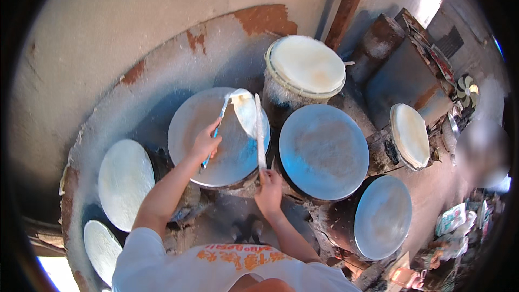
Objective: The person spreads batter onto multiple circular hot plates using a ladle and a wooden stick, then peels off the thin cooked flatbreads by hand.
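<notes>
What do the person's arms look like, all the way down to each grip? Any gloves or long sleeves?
The left grip and right grip are simply bare hands, with no gloves. The forearms are bare too. The sleeves are short and white, part of a white shirt with orange and red printing.

Wall (135, 5): beige, stained, darker toward the left.
Low curved wall (173, 70): grey, with reddish-brown patches along its upper edge.
Post (348, 8): reddish-brown, slanting in this view.
Grey block (400, 86): boxy, rust-coloured in places.
Fan (467, 91): pale blades, near the right rim.
Floor (444, 184): dull brown, cluttered with bags (452, 219) at lower right.
Light: bright glare (433, 5) at upper right, more at lower left.
</notes>
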The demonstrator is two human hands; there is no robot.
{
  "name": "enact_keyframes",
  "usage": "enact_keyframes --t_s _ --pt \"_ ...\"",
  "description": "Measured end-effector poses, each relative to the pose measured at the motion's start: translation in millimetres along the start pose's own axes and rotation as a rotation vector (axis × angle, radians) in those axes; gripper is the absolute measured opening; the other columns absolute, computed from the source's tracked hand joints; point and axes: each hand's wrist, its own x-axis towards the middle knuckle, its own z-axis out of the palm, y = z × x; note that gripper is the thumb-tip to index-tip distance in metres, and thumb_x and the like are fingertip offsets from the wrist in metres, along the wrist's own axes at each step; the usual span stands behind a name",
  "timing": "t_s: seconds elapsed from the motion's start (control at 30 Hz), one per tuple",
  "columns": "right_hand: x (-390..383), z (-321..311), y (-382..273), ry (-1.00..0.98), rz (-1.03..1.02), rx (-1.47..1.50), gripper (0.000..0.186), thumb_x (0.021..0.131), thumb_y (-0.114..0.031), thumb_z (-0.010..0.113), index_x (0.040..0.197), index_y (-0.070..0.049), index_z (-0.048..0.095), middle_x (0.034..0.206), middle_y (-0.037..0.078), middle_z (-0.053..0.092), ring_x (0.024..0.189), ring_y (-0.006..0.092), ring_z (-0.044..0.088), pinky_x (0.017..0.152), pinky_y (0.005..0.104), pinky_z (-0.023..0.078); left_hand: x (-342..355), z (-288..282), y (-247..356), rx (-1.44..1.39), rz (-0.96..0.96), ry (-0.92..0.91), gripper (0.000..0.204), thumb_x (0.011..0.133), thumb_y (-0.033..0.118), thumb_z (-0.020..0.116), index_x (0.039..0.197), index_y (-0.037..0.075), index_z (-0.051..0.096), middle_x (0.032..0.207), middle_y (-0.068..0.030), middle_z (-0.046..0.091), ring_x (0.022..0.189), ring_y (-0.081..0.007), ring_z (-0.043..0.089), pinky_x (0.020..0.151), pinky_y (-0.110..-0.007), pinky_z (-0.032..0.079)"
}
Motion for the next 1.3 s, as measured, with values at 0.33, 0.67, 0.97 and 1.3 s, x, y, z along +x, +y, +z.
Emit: enact_keyframes --t_s 0.33,0.67,0.97,1.3 --pt "18.5 21.9 -16.5 0.059 -0.043 0.020 0.041 0.067 0.004 0.058 0.107 -0.006 0.065 0.108 0.012 0.061 0.097 0.0323 0.056 0.082 0.0394 0.049 -7.4 -56.2 -50.9 0.689 0.244 0.274 0.063 0.082 0.014 0.055 0.140 0.035 0.039 0.103 -0.0173 0.065 0.087 -0.0364 0.063 0.077 -0.043 0.050" --pt "44.3 55.6 -20.3 0.055 -0.103 -0.004 0.038 0.067 0.001 0.058 0.103 -0.009 0.066 0.105 0.009 0.063 0.096 0.0305 0.057 0.080 0.0410 0.050 -12.9 -79.8 -54.2 0.974 0.197 0.386 0.059 0.086 0.022 0.056 0.140 0.036 0.038 0.104 -0.0178 0.064 0.083 -0.0369 0.064 0.071 -0.044 0.052" --pt "69.5 51.0 -20.4 0.008 -0.171 -0.059 0.038 0.062 0.002 0.061 0.099 -0.003 0.068 0.102 0.010 0.064 0.096 0.0327 0.056 0.084 0.0398 0.048 -64.6 -92.2 -46.0 0.259 0.076 0.335 0.062 0.088 0.006 0.053 0.144 0.023 0.036 0.068 -0.0040 0.059 0.041 -0.0101 0.046 0.037 -0.027 0.039" --pt "127.9 27.8 18.2 0.010 -0.335 -0.147 0.039 0.061 0.001 0.061 0.098 -0.007 0.070 0.104 0.007 0.066 0.090 0.0310 0.058 0.082 0.0375 0.050 -108.2 -92.5 -22.6 -1.190 -0.051 0.087 0.064 0.092 0.005 0.048 0.146 0.030 0.026 0.056 0.0038 0.032 0.039 -0.0054 0.032 0.032 -0.020 0.026"
